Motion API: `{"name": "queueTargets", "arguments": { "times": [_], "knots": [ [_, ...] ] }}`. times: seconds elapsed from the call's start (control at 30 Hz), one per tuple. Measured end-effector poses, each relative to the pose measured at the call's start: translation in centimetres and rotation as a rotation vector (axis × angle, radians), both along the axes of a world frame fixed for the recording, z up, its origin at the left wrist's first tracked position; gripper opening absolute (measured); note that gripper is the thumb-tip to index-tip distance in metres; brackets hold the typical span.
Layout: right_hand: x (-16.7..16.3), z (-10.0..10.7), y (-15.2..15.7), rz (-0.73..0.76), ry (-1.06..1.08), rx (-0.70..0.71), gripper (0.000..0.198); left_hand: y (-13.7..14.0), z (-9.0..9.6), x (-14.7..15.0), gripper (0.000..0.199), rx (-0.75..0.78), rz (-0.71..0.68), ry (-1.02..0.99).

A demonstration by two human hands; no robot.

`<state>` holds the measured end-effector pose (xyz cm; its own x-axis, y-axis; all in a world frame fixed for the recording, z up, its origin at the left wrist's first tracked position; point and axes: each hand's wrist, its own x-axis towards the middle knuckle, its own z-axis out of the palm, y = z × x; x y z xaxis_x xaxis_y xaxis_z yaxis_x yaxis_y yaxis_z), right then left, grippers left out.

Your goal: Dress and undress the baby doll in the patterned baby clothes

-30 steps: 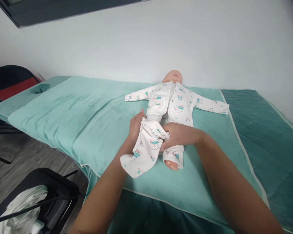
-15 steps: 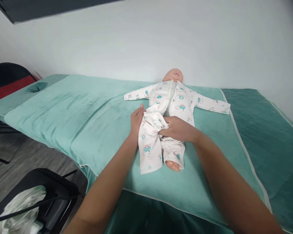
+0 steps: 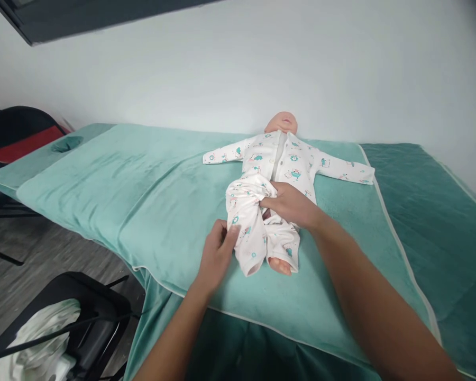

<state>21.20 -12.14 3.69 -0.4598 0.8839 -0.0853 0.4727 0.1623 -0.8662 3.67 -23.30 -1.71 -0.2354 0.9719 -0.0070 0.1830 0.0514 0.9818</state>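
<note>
A baby doll (image 3: 282,123) lies on its back on the green bed, head toward the wall. It wears a white printed shirt (image 3: 257,151) with snaps down the front and its sleeves spread wide. White printed trousers (image 3: 250,243) are around its legs, bunched near the waist. One foot (image 3: 280,265) pokes out of the right-hand trouser leg; no foot shows at the other cuff. My right hand (image 3: 291,203) is closed on the trousers' gathered waist. Lower down, my left hand (image 3: 220,248) pinches the outer side of the left-hand trouser leg.
The padded bed (image 3: 143,180) under a green cover runs along the white wall. A black chair (image 3: 91,312) with a crumpled pale cloth (image 3: 43,333) stands at lower left. Another dark chair (image 3: 27,132) with a red part is at far left. A dark frame (image 3: 83,21) hangs above.
My left hand has moved down from the waist to the side of the trouser leg. The waist is pulled higher there, and that leg's cuff has shifted inward. My right hand keeps its hold.
</note>
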Motion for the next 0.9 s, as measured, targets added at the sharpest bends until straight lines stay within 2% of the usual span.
{"name": "queueTargets", "arguments": {
  "times": [0.07, 0.2, 0.33, 0.57, 0.8, 0.9],
  "knots": [
    [0.1, 0.1, 0.0, 0.011, 0.0, -0.006, 0.009, -0.6, 0.0, 0.2, 0.037, -0.004, -0.05, 0.013],
    [0.2, 0.4, -0.2, 0.03, -0.014, 0.017, 0.01, 0.1, -0.1, 0.2, 0.042, 0.043, -0.034, 0.08],
    [0.1, 0.3, -0.2, 0.019, -0.028, 0.008, 0.013, 2.1, -0.4, -0.3, 0.041, 0.102, 0.015, 0.171],
    [0.1, -0.2, 0.0, -0.037, 0.005, -0.019, 0.017, 6.0, -0.9, -0.9, 0.035, 0.143, 0.115, 0.477],
    [0.3, 0.4, -0.3, -0.019, 0.054, -0.079, 0.02, 5.2, -1.0, -0.9, 0.035, 0.163, 0.121, 0.573],
    [0.3, 0.2, -0.2, -0.052, 0.077, -0.034, 0.018, 4.8, -1.0, -0.8, 0.033, 0.156, 0.137, 0.646]
  ]
}}
